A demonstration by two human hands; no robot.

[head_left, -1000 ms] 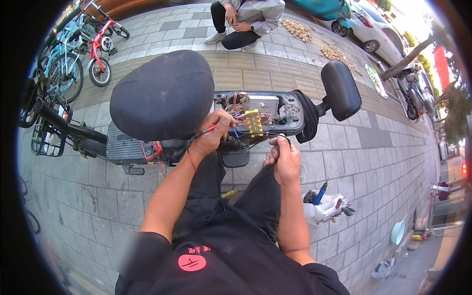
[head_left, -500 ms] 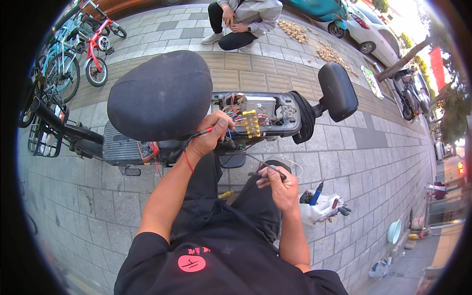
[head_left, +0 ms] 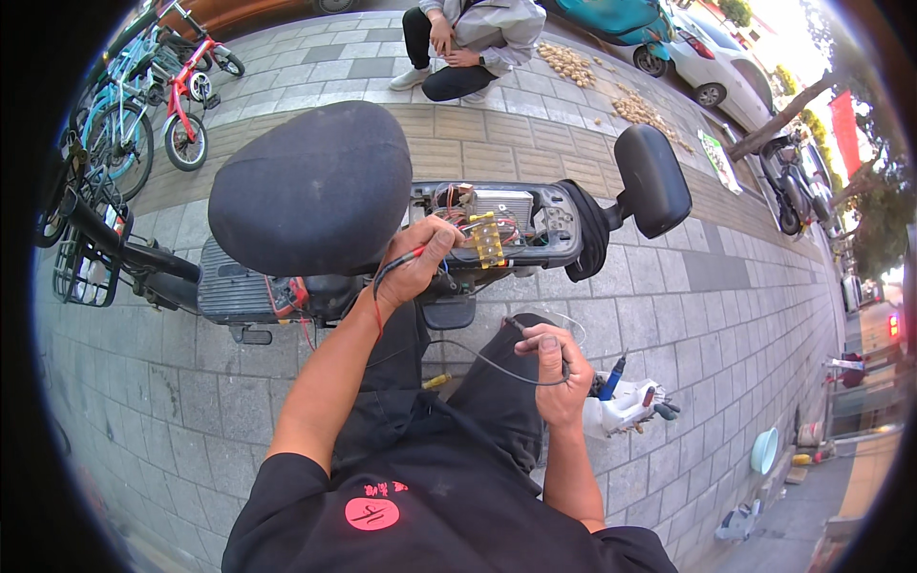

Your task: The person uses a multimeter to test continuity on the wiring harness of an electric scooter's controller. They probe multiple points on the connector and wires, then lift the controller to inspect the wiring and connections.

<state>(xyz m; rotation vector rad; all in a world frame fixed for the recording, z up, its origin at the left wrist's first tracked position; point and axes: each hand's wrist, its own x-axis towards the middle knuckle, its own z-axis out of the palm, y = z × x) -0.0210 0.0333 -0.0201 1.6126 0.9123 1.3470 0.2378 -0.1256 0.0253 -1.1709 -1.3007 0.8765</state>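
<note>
An electric bike [head_left: 560, 244] lies across my view, its compartment open on wires, a silver controller [head_left: 502, 201] and a yellow terminal block [head_left: 485, 239]. My left hand [head_left: 420, 253] grips a red test probe [head_left: 408, 258] at the wiring, right of the raised black seat [head_left: 306, 186]. My right hand [head_left: 559, 368], lower and over my knee, holds a black probe [head_left: 516, 327] whose lead loops down. A red multimeter [head_left: 287, 296] rests at the left on the ribbed footboard [head_left: 229, 282]. Beside my right hand is a white tool container [head_left: 616, 411] with a blue-handled tool [head_left: 611, 382].
A person [head_left: 458, 53] crouches across from me. Bicycles [head_left: 186, 134] stand at the upper left; cars [head_left: 726, 76], a tree [head_left: 764, 134] and a scooter [head_left: 793, 191] are at the upper right. A turquoise basin [head_left: 763, 449] sits at the lower right on the paving.
My right hand has moved down, away from the compartment to over my knee, with the black probe and lead in it. My left hand stays by the wires.
</note>
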